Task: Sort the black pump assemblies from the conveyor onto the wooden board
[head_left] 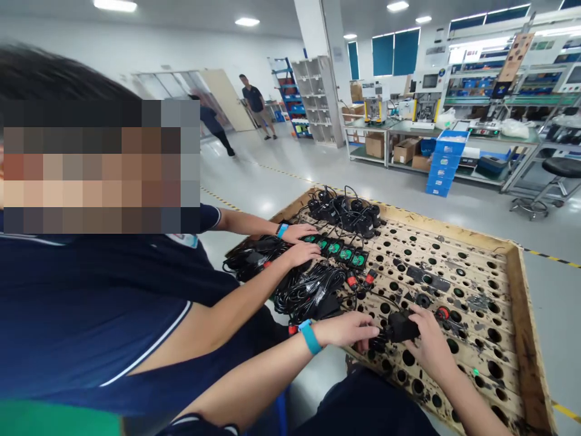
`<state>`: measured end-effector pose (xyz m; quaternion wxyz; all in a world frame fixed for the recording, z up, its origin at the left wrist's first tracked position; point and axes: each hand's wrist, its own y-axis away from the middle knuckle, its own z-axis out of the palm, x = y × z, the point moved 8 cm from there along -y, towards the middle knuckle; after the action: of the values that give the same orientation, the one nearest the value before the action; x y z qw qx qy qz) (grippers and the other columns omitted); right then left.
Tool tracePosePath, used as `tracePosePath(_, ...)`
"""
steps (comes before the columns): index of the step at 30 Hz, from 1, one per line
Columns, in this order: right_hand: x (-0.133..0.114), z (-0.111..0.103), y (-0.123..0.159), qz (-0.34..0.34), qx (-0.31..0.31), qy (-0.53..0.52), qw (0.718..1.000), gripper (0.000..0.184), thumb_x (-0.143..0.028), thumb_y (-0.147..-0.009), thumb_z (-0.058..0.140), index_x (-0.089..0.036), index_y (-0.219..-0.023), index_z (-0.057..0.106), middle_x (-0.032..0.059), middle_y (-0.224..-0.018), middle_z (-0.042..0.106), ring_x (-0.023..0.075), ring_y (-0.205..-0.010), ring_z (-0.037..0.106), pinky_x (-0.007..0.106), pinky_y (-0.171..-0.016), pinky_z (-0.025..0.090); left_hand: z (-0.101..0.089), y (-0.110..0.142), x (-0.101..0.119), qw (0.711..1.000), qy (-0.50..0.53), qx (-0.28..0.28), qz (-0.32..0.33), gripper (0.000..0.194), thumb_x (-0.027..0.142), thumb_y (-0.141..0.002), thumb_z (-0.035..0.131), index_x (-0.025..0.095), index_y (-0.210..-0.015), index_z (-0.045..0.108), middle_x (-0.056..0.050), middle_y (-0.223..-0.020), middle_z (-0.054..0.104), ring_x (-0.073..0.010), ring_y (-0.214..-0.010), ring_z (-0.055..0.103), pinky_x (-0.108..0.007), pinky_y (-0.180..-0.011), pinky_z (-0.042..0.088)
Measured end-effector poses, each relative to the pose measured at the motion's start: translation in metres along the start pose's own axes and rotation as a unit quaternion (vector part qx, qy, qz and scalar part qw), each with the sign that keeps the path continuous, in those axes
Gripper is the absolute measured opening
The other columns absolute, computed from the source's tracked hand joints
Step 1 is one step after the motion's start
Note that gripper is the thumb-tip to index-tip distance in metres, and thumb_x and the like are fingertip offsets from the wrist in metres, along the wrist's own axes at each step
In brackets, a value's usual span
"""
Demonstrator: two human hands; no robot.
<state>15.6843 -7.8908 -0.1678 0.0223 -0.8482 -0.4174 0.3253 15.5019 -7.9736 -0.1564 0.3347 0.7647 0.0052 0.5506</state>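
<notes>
My right hand (430,342) is closed around a black box-shaped device (403,327) near the front of the perforated board (458,254). Close beside it, my left hand (349,329), with a teal wristband, has its fingers curled round a bundle of black cable (377,343) at the device's left end. The cable bundle is partly hidden behind those fingers. A red-and-black connector (442,313) lies just past my right hand. Two more red connectors (353,280) rest on the board ahead of my left hand, beside coiled black cables (311,290).
A co-worker stands at my left, both hands (303,251) on a row of black units with green faces (334,247). Black round devices with cables (345,212) sit at the board's far corner. A raised wooden rim (529,339) edges the board. Blue bins (445,163) are stacked beyond.
</notes>
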Motion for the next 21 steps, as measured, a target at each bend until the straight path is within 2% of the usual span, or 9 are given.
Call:
tracePosePath(2, 0.001, 0.006, 0.011, 0.024, -0.012, -0.001, 1.0, 0.041, -0.016, -0.079, 0.06, -0.02, -0.119, 0.057, 0.0174, -0.137, 0.058, 0.0327, -0.124, 0.056, 0.055, -0.104, 0.048, -0.004, 0.002, 0.005, 0.998, -0.047, 0.034, 0.027, 0.048, 0.064, -0.087, 0.061, 0.017, -0.096, 0.065, 0.0, -0.077, 0.066, -0.0151, -0.071, 0.06, -0.025, -0.066, 0.045)
tracePosePath(5, 0.001, 0.025, 0.029, 0.073, -0.046, -0.014, 0.996, 0.051, -0.023, -0.075, 0.066, -0.02, -0.125, 0.059, 0.0159, -0.127, 0.064, 0.0333, -0.115, 0.061, 0.054, -0.102, 0.049, -0.016, 0.007, 0.011, 0.976, -0.161, 0.129, 0.066, 0.03, 0.047, -0.088, 0.066, 0.017, -0.089, 0.072, 0.0, -0.075, 0.066, -0.0125, -0.067, 0.054, -0.023, -0.063, 0.04)
tracePosePath(7, -0.004, 0.035, 0.032, 0.096, -0.058, -0.066, 0.992, 0.054, -0.03, -0.075, 0.069, -0.019, -0.127, 0.06, 0.0159, -0.126, 0.065, 0.0331, -0.116, 0.062, 0.052, -0.104, 0.049, -0.024, 0.011, 0.017, 0.963, -0.191, 0.175, 0.077, 0.032, 0.047, -0.089, 0.067, 0.017, -0.084, 0.073, 0.001, -0.07, 0.065, -0.0113, -0.063, 0.052, -0.023, -0.061, 0.037)
tracePosePath(10, -0.015, 0.041, 0.017, 0.131, -0.041, -0.173, 0.975, 0.056, -0.038, -0.078, 0.07, -0.018, -0.129, 0.06, 0.0158, -0.129, 0.065, 0.0316, -0.12, 0.062, 0.048, -0.107, 0.048, -0.043, 0.019, 0.036, 0.935, -0.231, 0.253, 0.095, 0.044, 0.059, -0.087, 0.067, 0.017, -0.075, 0.072, 0.001, -0.062, 0.061, -0.011, -0.059, 0.05, -0.024, -0.059, 0.035)
tracePosePath(13, -0.026, 0.053, -0.01, 0.173, -0.06, -0.269, 0.946, 0.056, -0.043, -0.084, 0.065, -0.018, -0.132, 0.058, 0.014, -0.131, 0.065, 0.0288, -0.12, 0.062, 0.044, -0.107, 0.048, -0.078, 0.032, 0.05, 0.876, -0.298, 0.37, 0.075, 0.05, 0.057, -0.095, 0.058, 0.017, -0.067, 0.066, -0.003, -0.065, 0.064, -0.0127, -0.061, 0.053, -0.026, -0.063, 0.036)
tracePosePath(16, -0.035, 0.078, -0.032, 0.204, -0.111, -0.296, 0.926, 0.061, -0.047, -0.087, 0.063, -0.016, -0.139, 0.053, 0.0141, -0.128, 0.067, 0.0276, -0.114, 0.065, 0.041, -0.101, 0.05, -0.116, 0.039, 0.041, 0.828, -0.335, 0.449, 0.002, 0.041, 0.049, -0.096, 0.057, 0.018, -0.073, 0.065, -0.004, -0.069, 0.068, -0.0147, -0.062, 0.057, -0.027, -0.061, 0.035)
tracePosePath(18, -0.037, 0.095, -0.04, 0.212, -0.128, -0.272, 0.93, 0.064, -0.048, -0.089, 0.062, -0.014, -0.142, 0.049, 0.0151, -0.127, 0.067, 0.0277, -0.112, 0.065, 0.041, -0.1, 0.05, -0.137, 0.037, 0.027, 0.803, -0.354, 0.477, -0.042, 0.037, 0.049, -0.096, 0.057, 0.018, -0.077, 0.066, -0.004, -0.071, 0.069, -0.0169, -0.065, 0.06, -0.027, -0.062, 0.036)
tracePosePath(21, -0.028, 0.121, -0.041, 0.248, -0.145, -0.217, 0.933, 0.059, -0.051, -0.095, 0.054, -0.011, -0.138, 0.052, 0.0181, -0.125, 0.068, 0.0288, -0.114, 0.065, 0.04, -0.1, 0.049, -0.151, 0.02, 0.006, 0.787, -0.375, 0.485, -0.07, 0.039, 0.052, -0.097, 0.054, 0.017, -0.087, 0.069, -0.007, -0.083, 0.072, -0.0201, -0.078, 0.065, -0.029, -0.071, 0.044)
